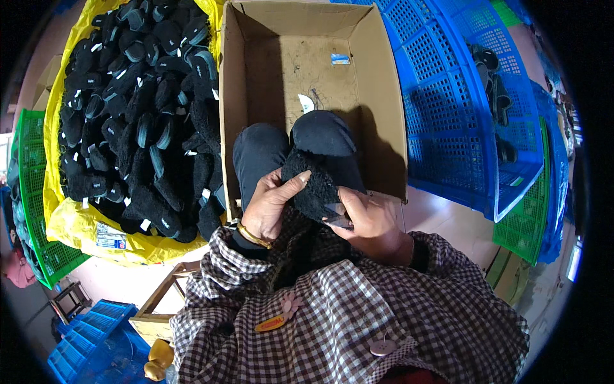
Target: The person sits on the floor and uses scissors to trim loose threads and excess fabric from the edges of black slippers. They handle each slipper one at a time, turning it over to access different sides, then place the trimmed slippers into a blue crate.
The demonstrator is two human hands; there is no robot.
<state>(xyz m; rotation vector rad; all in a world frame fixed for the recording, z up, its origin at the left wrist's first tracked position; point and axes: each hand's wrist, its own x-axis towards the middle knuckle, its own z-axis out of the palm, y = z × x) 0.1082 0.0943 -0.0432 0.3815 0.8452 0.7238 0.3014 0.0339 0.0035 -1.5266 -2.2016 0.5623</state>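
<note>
A fuzzy black slipper (313, 192) is held over my dark-trousered knees (323, 133). My left hand (272, 201) grips its left side, the thumb pressed flat on the pile. At the slipper's lower right edge, my right hand (368, 224) is closed, fingers curled under. A small dark grey, pointed piece (337, 208) shows beneath its thumb; I cannot tell whether it is a tool or part of the slipper. To the left, a big yellow woven sack (54, 160) lies open, heaped with black slippers (137, 115), many with small white tags.
Beyond my knees stands an open cardboard box (377, 77) with thread scraps (313, 99) and bits of paper inside. Blue plastic crates (441, 121) rise at the right, dark footwear in one. Green crates (38, 211) flank both sides. A wooden frame (153, 313) and blue crate (93, 339) sit lower left.
</note>
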